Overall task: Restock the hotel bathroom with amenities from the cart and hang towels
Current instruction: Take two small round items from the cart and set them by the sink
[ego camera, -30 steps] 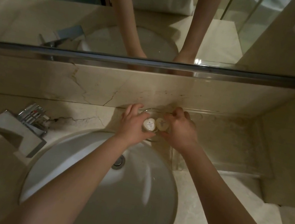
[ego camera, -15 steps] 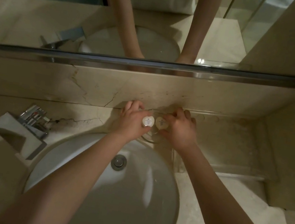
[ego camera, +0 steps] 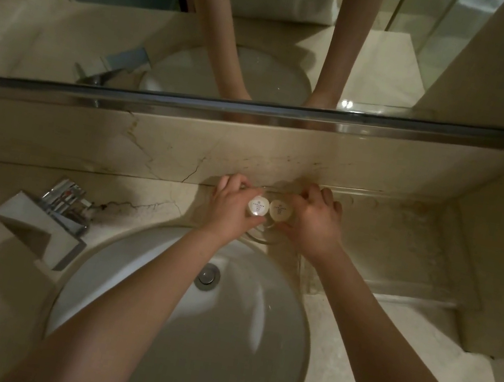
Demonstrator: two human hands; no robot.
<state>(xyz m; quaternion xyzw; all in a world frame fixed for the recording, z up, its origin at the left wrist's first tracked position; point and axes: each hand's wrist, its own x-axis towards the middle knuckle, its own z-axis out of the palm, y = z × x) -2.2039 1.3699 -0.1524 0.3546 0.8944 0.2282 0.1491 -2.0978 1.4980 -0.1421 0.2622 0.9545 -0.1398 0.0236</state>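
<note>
The left hand (ego camera: 230, 209) grips one small white-capped bottle (ego camera: 258, 206) and the right hand (ego camera: 314, 223) grips a second bottle (ego camera: 280, 211). Their caps sit side by side over a clear glass dish (ego camera: 261, 238) on the counter behind the sink (ego camera: 215, 352) (the fingers hide whether the bases already rest in it). I judge the restocking to be at an early stage: these two amenities are nearly placed but not released, and with no towel or cart in view the hanging seems yet to come.
</note>
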